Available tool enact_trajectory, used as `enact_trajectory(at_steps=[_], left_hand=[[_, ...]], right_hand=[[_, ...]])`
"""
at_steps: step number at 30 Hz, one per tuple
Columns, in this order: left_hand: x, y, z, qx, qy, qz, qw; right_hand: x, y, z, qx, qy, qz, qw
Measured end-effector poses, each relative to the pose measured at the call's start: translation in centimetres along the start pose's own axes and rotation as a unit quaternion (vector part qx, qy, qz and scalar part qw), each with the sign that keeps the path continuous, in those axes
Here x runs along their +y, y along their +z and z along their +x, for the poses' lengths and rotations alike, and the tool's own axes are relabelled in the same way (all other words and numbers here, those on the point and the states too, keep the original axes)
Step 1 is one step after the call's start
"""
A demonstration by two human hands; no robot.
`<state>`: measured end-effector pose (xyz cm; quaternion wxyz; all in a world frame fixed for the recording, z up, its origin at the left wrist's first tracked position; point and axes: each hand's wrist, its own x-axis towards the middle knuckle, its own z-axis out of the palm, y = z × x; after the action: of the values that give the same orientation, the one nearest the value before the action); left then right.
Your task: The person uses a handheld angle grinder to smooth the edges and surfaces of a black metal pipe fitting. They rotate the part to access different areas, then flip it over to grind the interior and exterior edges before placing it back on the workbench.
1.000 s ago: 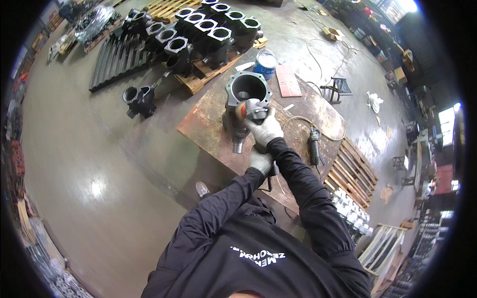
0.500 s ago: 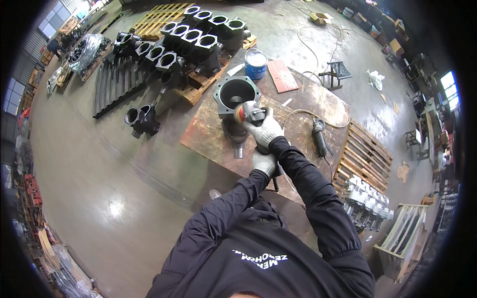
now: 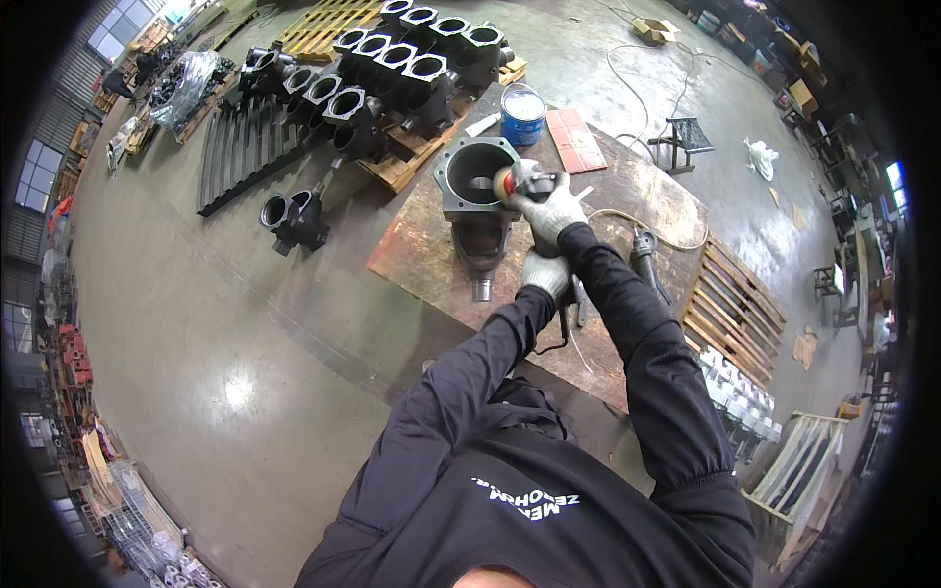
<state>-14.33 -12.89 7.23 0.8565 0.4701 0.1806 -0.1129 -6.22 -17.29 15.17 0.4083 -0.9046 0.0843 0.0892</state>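
Note:
A dark grey metal casting [image 3: 477, 218] with a wide round bore and a bolt-holed flange stands on the worktable [image 3: 412, 245]. Both gloved hands hold an angle grinder [image 3: 532, 176]. Its orange-red disc sits at the right side of the flange rim; whether it touches the metal cannot be made out. My right hand [image 3: 555, 210] wraps round the grinder near its head. Behind it, nearer my body, my left hand [image 3: 545, 272] grips the rear of the body, and its cord hangs below.
A second grinder [image 3: 643, 253] lies on the table's right. Beyond the casting are a blue paint can [image 3: 522, 116] and a pinkish-red flat box [image 3: 575, 140]. More castings [image 3: 392, 69] crowd pallets at the far left. A wooden pallet [image 3: 733, 306] lies right of the table.
The grinder has shifted from the near side of the casting's flange to its right side, farther from me. Both hands moved with it, and the whole view has swung slightly.

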Motion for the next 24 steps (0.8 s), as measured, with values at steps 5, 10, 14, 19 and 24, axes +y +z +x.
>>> enact_trajectory(at_steps=[5, 10, 14, 19, 24], left_hand=[[-4.2, -6.0, -1.6, -0.026, 0.002, -0.238, 0.971], [-5.2, -12.6, -1.9, 0.018, 0.018, -0.060, 0.998], [-5.7, -10.4, -0.6, 0.007, -0.044, -0.224, 0.974], [-5.4, -5.6, 1.6, -0.004, 0.027, 0.007, 1.000], [-6.3, -6.1, 2.5, -0.057, -0.052, -0.099, 0.992]], right_hand=[[-1.7, 3.1, -4.7, -0.054, 0.000, -0.006, 0.999], [-3.0, 5.7, -6.4, -0.077, -0.020, 0.056, 0.995], [-1.8, 3.8, -5.6, -0.050, 0.008, 0.051, 0.997], [-0.7, 0.9, -2.9, 0.016, -0.002, 0.040, 0.999], [-0.8, 1.9, -2.5, -0.024, -0.012, -0.027, 0.999]])
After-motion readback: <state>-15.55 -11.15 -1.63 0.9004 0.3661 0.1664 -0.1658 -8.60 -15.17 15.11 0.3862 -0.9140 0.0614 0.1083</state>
